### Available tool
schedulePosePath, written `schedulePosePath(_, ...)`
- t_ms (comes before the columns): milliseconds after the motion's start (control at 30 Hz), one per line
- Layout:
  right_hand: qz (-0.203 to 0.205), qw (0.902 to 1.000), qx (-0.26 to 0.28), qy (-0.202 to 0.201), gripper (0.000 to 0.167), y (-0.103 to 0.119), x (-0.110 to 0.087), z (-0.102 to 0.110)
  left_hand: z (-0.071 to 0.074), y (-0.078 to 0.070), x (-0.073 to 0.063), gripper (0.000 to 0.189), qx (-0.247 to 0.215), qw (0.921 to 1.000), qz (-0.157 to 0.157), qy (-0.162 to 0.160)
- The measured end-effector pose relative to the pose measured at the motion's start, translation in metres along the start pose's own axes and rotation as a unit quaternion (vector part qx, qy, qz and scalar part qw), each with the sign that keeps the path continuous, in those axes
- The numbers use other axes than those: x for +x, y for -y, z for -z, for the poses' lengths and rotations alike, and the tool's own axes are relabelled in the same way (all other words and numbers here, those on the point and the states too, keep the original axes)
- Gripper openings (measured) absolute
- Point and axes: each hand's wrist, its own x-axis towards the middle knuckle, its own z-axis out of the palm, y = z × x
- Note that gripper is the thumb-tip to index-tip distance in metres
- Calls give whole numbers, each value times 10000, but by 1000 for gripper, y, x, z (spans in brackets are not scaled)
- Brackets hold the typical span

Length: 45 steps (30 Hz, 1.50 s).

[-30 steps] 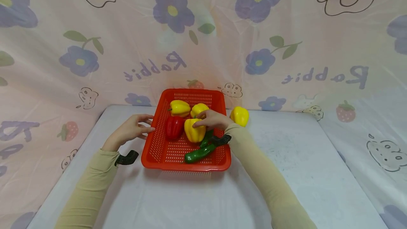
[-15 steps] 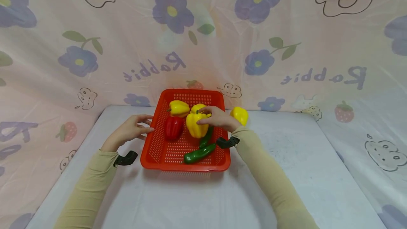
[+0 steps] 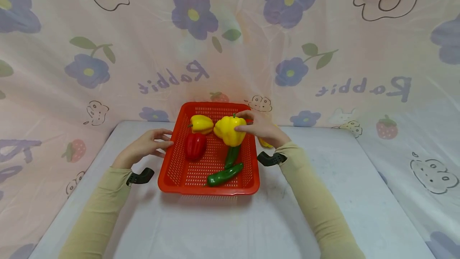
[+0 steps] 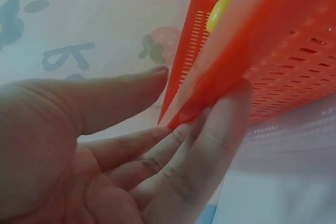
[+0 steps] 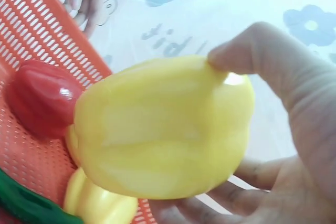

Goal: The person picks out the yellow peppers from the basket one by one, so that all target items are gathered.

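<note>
While the right hand (image 3: 261, 126) grips a yellow pepper (image 5: 163, 129) over the red basket (image 3: 208, 190), the left hand (image 3: 143, 146) touches its side with loose fingers. The pepper seems light, stiff, slick; hold its sides.

Head cam's lit soft and even, with a faint shadow on the white table (image 3: 201, 231) just in front of the red perforated plastic basket (image 3: 215, 190). Left wrist cam's dim, kinda hazy, near basket wall blurry. Right's way brighter, glare on the glossy red bell pepper (image 5: 42, 98) inside the basket.
</note>
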Motion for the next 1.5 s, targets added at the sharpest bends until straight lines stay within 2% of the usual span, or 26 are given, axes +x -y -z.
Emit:
schedulePosePath(167,-3,9998,93,-179,57,0,-9,12,4,1,6,53,-33,10000,23,44)
schedulePosePath(400,74,9970,690,-340,61,-7,-21,30,6,2,13,51,-125,9999,10,48)
schedulePosePath(600,92,9933,981,-596,58,-14,-35,51,5,3,14,52,-204,9998,34,63)
schedulePosePath(933,-124,9908,709,-1142,66,-32,-57,81,5,5,14,52,-194,9998,-24,52)
schedulePosePath(1133,-206,9879,618,-1406,68,-43,-71,92,4,3,12,52,-184,9998,-41,46)
schedulePosePath(1300,-142,9851,338,-1681,69,-56,-78,100,2,3,11,51,-157,9999,-50,22)
schedulePosePath(1500,-364,9799,360,-1926,71,-74,-84,108,3,2,12,51,-137,9999,-70,11)
